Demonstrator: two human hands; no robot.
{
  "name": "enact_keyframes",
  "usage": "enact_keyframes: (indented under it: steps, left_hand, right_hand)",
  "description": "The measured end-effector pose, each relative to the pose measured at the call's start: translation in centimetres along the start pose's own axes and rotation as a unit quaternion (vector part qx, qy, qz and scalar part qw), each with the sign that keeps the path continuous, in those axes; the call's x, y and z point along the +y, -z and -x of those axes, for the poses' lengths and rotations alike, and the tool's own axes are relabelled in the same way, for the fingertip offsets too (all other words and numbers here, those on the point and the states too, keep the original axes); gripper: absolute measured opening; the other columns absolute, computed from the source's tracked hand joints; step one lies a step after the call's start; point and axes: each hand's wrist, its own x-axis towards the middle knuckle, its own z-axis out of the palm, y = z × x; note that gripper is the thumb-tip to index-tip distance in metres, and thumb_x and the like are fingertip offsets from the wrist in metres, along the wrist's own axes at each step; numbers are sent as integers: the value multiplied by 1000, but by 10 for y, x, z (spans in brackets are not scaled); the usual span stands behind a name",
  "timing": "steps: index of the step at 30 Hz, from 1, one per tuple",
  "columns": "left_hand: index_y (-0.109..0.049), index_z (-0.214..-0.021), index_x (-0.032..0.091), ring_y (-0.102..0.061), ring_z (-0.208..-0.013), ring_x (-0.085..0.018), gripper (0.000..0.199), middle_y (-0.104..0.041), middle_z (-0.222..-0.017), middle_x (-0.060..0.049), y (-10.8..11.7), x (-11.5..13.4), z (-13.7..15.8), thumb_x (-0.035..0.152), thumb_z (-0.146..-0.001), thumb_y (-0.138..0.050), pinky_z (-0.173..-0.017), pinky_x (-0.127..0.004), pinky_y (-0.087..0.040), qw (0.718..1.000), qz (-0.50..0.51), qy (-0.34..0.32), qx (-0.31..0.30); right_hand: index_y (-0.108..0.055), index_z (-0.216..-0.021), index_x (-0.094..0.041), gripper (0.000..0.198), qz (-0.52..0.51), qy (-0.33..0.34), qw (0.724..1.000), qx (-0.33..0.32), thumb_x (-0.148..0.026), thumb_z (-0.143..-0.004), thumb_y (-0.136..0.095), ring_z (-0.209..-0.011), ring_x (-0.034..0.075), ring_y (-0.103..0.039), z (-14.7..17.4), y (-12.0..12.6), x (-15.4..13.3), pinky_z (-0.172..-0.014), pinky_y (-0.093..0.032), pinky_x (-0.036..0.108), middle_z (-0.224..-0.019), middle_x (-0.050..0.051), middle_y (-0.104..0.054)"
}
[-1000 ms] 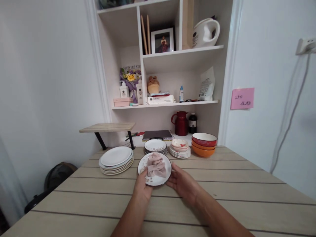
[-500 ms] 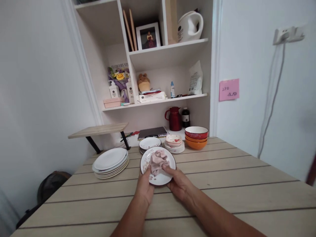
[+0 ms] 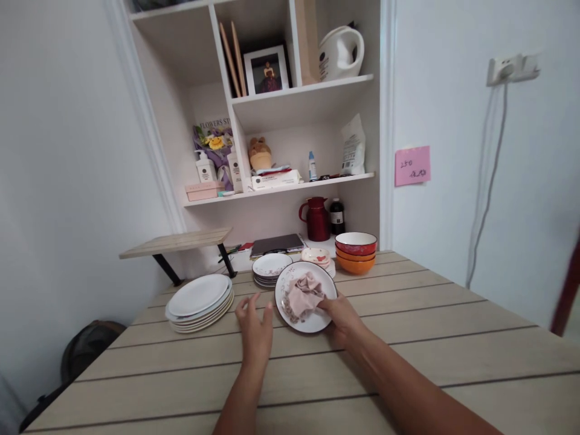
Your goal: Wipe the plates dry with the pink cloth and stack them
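A white plate [image 3: 289,282] with a dark rim and a floral pattern is tilted up above the table. My right hand [image 3: 343,319] grips it by its right edge, the thumb over a crumpled pink cloth [image 3: 306,293] that lies on the plate. My left hand [image 3: 255,326] is apart from the plate, just left of it, with fingers spread and nothing in them. Behind the plate stands a stack of smaller dark-rimmed plates [image 3: 270,266]. To the left of my left hand is a stack of large white plates [image 3: 199,297].
Several orange and red bowls [image 3: 356,254] are stacked at the back right, beside small patterned dishes [image 3: 316,256]. A low wooden stand [image 3: 176,243] with black legs is at the back left. A red jug [image 3: 317,220] stands behind, under the shelves [image 3: 299,96].
My left hand has let go of the plate and moved left with its fingers opening. The plate, with the cloth, has shifted slightly right and turned in my right hand.
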Motion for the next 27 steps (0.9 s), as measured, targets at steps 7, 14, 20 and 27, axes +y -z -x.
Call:
enact_keyframes:
  steps: [7, 14, 20, 27]
  left_hand:
    - [-53, -126, 27, -38, -130, -28, 49, -34, -137, -11, 0, 22, 9, 50, -83, -56, -109, -44, -33, 977, -67, -204, 0]
    - [-67, -103, 24, -56, -104, -25, 40, -53, -108, -7, -8, 21, 15, 25, -65, -76, -95, -37, -44, 979, -66, -131, -143]
    - [-70, -76, 24, -54, -96, -22, 21, -53, -99, -5, -11, 15, 15, 7, -67, -61, -88, -36, -45, 954, -140, -224, -145]
    - [-73, -99, 32, -51, -108, -28, 33, -56, -119, -9, -7, 21, 13, 9, -77, -61, -92, -46, -42, 838, -369, -358, -182]
  right_hand:
    - [-66, -98, -12, 50, 37, -47, 996, -65, -5, -49, -66, -64, 25, -70, 1, 7, -5, -61, -55, 36, -78, 9, -76]
    - [-67, -99, -14, 51, 107, -83, 976, -168, -7, -49, -60, -52, 20, -65, 32, -16, 4, -51, -50, 30, -68, 5, -74]
    - [-66, -87, -13, 37, 99, -154, 975, -125, -10, -52, -56, -47, 17, -60, 27, -16, 7, -47, -47, 27, -62, 4, -70]
    - [-62, -76, -13, 22, 60, -165, 976, -131, -9, -56, -52, -48, 16, -61, 19, -11, 7, -50, -50, 27, -57, 4, -67]
